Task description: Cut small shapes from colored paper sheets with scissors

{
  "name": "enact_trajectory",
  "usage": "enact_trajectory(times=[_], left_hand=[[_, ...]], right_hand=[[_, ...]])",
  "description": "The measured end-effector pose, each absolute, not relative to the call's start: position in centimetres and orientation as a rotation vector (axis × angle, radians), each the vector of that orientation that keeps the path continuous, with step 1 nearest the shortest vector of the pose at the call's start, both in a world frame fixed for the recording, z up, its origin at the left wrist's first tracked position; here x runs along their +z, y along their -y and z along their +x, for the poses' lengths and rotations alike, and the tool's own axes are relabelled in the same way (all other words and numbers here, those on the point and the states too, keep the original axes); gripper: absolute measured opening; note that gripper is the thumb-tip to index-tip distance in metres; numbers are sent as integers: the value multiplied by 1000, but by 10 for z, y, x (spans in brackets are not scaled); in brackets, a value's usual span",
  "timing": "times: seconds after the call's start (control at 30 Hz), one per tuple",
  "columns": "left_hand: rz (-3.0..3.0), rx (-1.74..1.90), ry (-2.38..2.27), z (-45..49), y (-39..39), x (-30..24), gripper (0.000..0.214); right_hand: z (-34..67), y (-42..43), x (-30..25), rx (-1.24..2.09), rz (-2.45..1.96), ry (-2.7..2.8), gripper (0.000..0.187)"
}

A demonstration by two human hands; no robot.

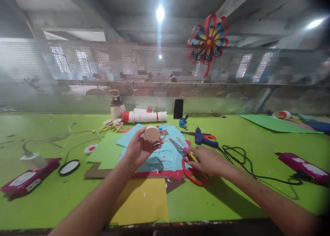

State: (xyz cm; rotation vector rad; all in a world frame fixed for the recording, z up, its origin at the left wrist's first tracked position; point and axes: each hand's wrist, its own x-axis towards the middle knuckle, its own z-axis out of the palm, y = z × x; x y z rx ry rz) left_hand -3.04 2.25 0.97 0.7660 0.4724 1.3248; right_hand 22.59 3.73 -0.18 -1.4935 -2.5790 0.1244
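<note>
Left hand (pixel 140 147) grips a tape roll (pixel 151 134), raised; right hand (pixel 209 160) rests loosely open on scissors (pixel 189 164) on the counter (pixel 232 201).

The tabletop (pixel 232 201) is showing bright green. Light blue paper (pixel 165 157) is lying mid-tabletop over a red sheet (pixel 154 175); a yellow sheet (pixel 144 201) is sitting at the near edge. The disc (pixel 151 134) is looking tan, the scissors (pixel 192 177) red-handled, the glue gun (pixel 203 138) blue.

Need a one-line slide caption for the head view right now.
Left hand holds a round tan paper disc while right hand rests on red-handled metal scissors over light-blue paper sheets.
</note>
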Motion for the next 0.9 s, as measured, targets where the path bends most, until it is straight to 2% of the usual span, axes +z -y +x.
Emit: enact_trajectory(times=[0.2,0.37,0.47,0.63,0.8,0.9], left_hand=[[801,1321,-415,-31,-19,7,40],[885,1255,-362,-32,-15,8,51],[944,1253,-330,-33,-13,8,51],[943,1257,-336,-36,-13,12,46],[972,1314,-300,-41,-14,18,34],[995,1354,-284,-43,-16,21,32]], right_hand=[[227,-21,-17,86,-1585,2659,61],[225,-31,-19,185,-1678,2607,67],[227,-43,-21,264,-1710,2526,61],[232,-60,-20,395,-1674,2382,38],[239,-50,-3,687,-1480,2292,40],[237,-39,16,954,-1134,2126,34]])
